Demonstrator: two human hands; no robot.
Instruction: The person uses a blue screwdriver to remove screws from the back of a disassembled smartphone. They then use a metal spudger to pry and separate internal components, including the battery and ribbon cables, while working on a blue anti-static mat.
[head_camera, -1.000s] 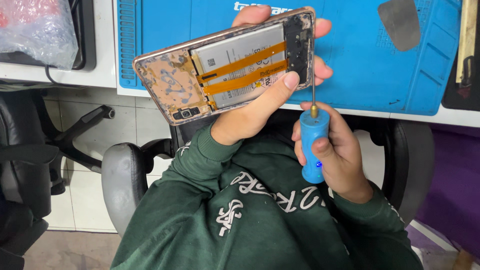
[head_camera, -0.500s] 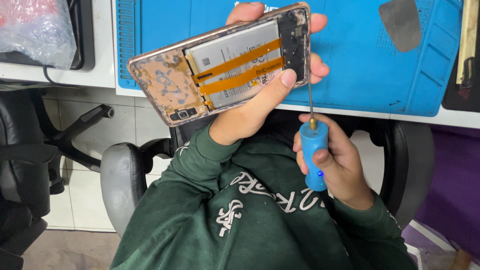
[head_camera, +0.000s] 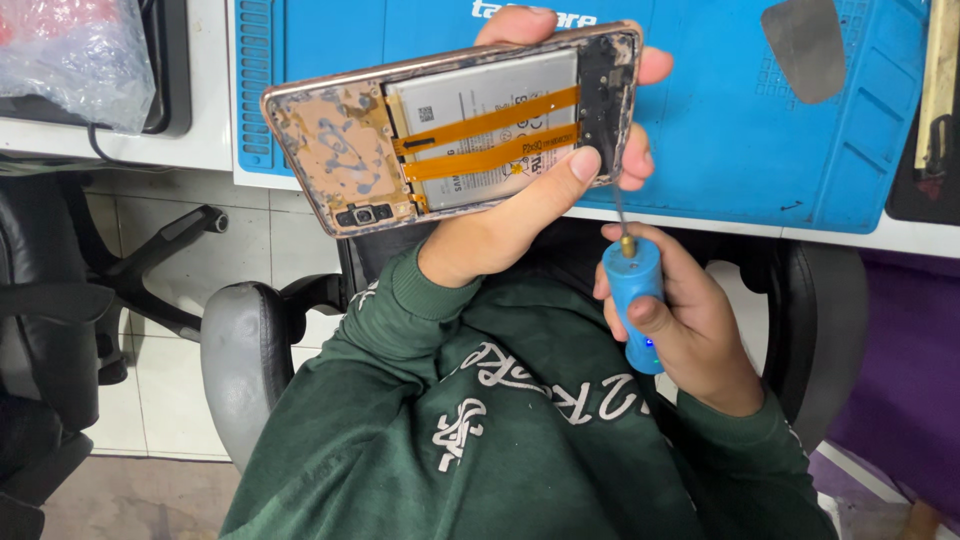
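Blue work mat (head_camera: 760, 150) on white desk (head_camera: 205, 150), plastic bag (head_camera: 70, 55) (crinkled), black chair (head_camera: 40, 320).

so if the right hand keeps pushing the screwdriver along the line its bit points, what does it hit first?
The phone. The right hand aims the blue screwdriver up at the phone's dark end section, by the left hand's thumb. The tip looks at or nearly on it; depth is unclear.

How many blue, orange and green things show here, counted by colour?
Blue: 2, the work mat and the electric screwdriver gripped by the right hand.
Orange: 2, the ribbon cables across the opened phone held by the left hand.
Green: 1, the sweatshirt.
Total: 5
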